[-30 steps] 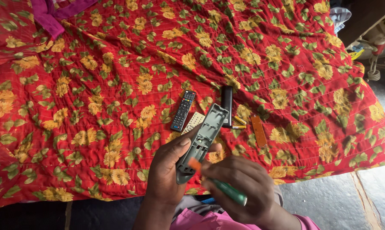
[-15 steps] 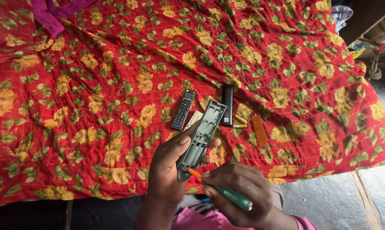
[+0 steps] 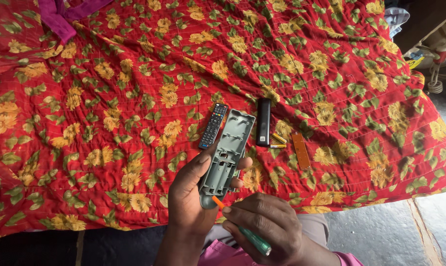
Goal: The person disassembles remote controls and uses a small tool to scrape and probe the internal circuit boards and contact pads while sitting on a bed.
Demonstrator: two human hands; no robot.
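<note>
Here, the left hand [image 3: 196, 197] is gripping a grey remote-control shell [image 3: 228, 150], open side up, with the thumb pressed along its left edge and the fingers wrapping around its right edge. The shell is hanging just above the near part of the red floral quilt [image 3: 109, 98], tilted so its far end is pointing away from the person. The right hand [image 3: 267, 226] is closing around a green-handled screwdriver [image 3: 245, 232], and the orange tip is touching the shell at its near, rounded end.

To do this well, judging by the angle, the tip should be sitting square in its seat before any turning, and the left hand should be bracing the shell firmly so it is not twisting away. A slanted tip looks likely to be slipping out across the plastic.

Beyond the shell, 1 black remote with buttons [image 3: 213, 125] is lying on the quilt just to its left, and 1 plain black cover [image 3: 264, 121] is lying just to its right. Near that cover, 2 small yellow batteries [image 3: 278, 139] are resting close together, and a narrow brown circuit strip [image 3: 301, 150] is lying beside them. A purple cloth [image 3: 60, 17] is bunching at the far left corner. Nothing is lying between the hands and the shell.
</note>
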